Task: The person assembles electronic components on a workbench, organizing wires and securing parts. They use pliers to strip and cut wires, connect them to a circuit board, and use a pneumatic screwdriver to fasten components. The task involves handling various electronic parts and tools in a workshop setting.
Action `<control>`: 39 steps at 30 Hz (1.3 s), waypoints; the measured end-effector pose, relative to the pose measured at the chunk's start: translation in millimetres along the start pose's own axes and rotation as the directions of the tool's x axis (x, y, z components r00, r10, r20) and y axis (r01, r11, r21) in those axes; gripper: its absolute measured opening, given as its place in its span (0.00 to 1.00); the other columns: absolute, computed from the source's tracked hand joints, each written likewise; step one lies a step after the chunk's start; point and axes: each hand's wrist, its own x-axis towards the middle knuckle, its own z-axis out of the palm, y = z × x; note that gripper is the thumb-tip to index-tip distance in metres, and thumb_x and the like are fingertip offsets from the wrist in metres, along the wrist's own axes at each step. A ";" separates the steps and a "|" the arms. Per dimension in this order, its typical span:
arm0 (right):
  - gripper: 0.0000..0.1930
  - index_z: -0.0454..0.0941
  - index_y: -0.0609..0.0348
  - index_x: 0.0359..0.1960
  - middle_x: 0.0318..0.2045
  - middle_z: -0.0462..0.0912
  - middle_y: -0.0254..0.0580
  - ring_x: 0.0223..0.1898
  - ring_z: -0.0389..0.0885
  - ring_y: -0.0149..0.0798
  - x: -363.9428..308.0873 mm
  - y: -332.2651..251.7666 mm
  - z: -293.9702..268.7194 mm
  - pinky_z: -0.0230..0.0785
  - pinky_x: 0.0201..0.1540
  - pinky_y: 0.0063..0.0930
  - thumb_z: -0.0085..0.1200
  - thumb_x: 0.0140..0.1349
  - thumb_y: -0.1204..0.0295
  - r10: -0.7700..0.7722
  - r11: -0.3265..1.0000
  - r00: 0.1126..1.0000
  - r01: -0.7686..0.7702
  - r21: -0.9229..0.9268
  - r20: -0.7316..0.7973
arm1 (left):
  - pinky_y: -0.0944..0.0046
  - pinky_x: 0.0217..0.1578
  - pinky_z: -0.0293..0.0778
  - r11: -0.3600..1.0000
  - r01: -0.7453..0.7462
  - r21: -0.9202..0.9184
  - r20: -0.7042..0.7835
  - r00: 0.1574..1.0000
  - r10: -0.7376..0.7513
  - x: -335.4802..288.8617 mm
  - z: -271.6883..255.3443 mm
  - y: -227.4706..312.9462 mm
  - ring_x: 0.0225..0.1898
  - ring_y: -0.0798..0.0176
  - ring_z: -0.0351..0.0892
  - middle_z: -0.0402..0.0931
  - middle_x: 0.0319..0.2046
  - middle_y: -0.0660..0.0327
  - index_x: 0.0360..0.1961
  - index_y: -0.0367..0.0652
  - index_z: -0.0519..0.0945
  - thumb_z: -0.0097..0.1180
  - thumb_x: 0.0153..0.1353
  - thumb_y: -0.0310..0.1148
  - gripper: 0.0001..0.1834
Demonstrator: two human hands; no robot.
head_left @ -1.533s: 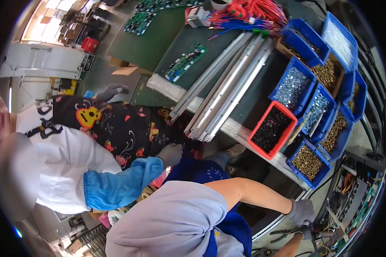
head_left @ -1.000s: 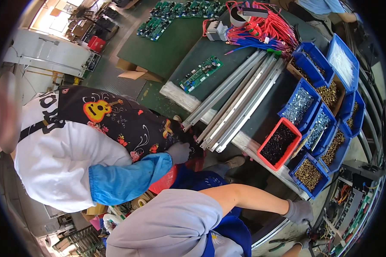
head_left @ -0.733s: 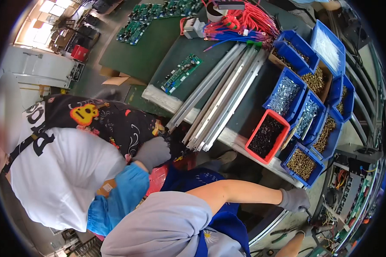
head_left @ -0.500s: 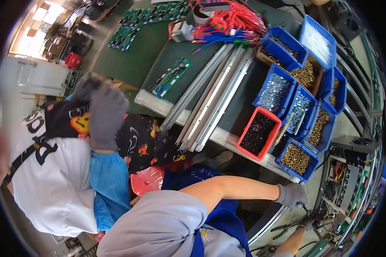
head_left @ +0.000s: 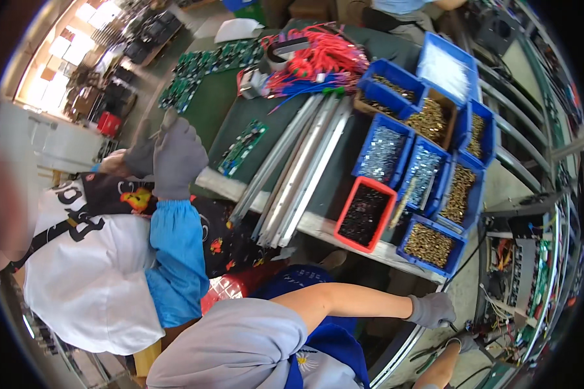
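Left hand point(head_left: 429, 310): fingers curled in, looks like around a slim dark piece point(head_left: 453, 327) with its end poking out; too small to ID. Right hand point(head_left: 462, 342) is below it, half hidden; can't tell if it's pinching anything. Both sit just left of the open electronics unit point(head_left: 525, 279), off the corner of the tabletop point(head_left: 334, 172). My take on doing this well: grip the dark piece close to its working end, brace with the right, keep cuffs off the loose wires point(head_left: 501, 256), don't lean on the boards. What look like pliers point(head_left: 424, 354) lie by the right forearm, easy to knock.

Vs 1.5 s ago: view has swung, so the red bin point(head_left: 353, 243) sits further left in frame. Co-worker's gloved hand point(head_left: 178, 155) is up at chest level; it was low by the apron. Left hand is at the same spot by the tabletop corner.
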 end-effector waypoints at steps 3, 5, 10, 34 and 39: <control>0.22 0.69 0.62 0.52 0.45 0.79 0.50 0.44 0.77 0.51 -5.9 -10.5 -18.3 0.67 0.47 0.39 0.50 0.62 0.60 0.021 0.998 0.998 -0.018 0.054 -0.058 | 0.50 0.32 0.68 0.997 -0.071 0.005 0.015 0.997 0.071 11.0 15.5 8.3 0.28 0.47 0.75 0.74 0.20 0.56 0.20 0.46 0.75 0.57 0.43 0.36 0.06; 0.21 0.70 0.61 0.51 0.44 0.79 0.49 0.44 0.77 0.51 -6.0 -14.0 -26.9 0.67 0.47 0.39 0.50 0.62 0.60 0.032 0.996 0.996 -0.024 0.091 -0.088 | 0.51 0.34 0.67 0.996 -0.073 -0.049 0.047 0.996 0.075 15.7 26.6 12.6 0.31 0.49 0.73 0.74 0.24 0.57 0.25 0.45 0.75 0.57 0.45 0.36 0.08; 0.24 0.70 0.67 0.48 0.38 0.79 0.58 0.39 0.76 0.58 -2.8 4.2 17.5 0.67 0.37 0.46 0.50 0.63 0.55 0.029 0.996 0.996 -0.021 0.087 -0.088 | 0.54 0.38 0.65 0.999 -0.047 -0.025 0.130 0.990 0.050 19.6 24.9 4.7 0.36 0.51 0.72 0.74 0.29 0.57 0.32 0.45 0.75 0.56 0.49 0.37 0.10; 0.29 0.69 0.61 0.51 0.42 0.77 0.61 0.45 0.74 0.61 -20.3 -21.6 -17.2 0.65 0.49 0.47 0.58 0.49 0.58 0.193 0.972 0.979 -0.182 0.146 -0.061 | 0.49 0.33 0.73 0.932 -0.074 0.355 0.577 0.802 -0.156 77.7 106.6 -14.6 0.32 0.49 0.79 0.78 0.27 0.55 0.31 0.49 0.78 0.51 0.51 0.34 0.07; 0.29 0.67 0.62 0.49 0.39 0.77 0.60 0.43 0.75 0.60 -23.8 -37.2 -30.0 0.66 0.46 0.48 0.60 0.47 0.59 0.127 0.988 0.981 -0.112 0.106 -0.146 | 0.49 0.33 0.72 0.932 -0.092 0.350 0.505 0.857 -0.105 109.0 121.9 -23.2 0.33 0.46 0.78 0.78 0.29 0.55 0.35 0.51 0.78 0.50 0.51 0.34 0.10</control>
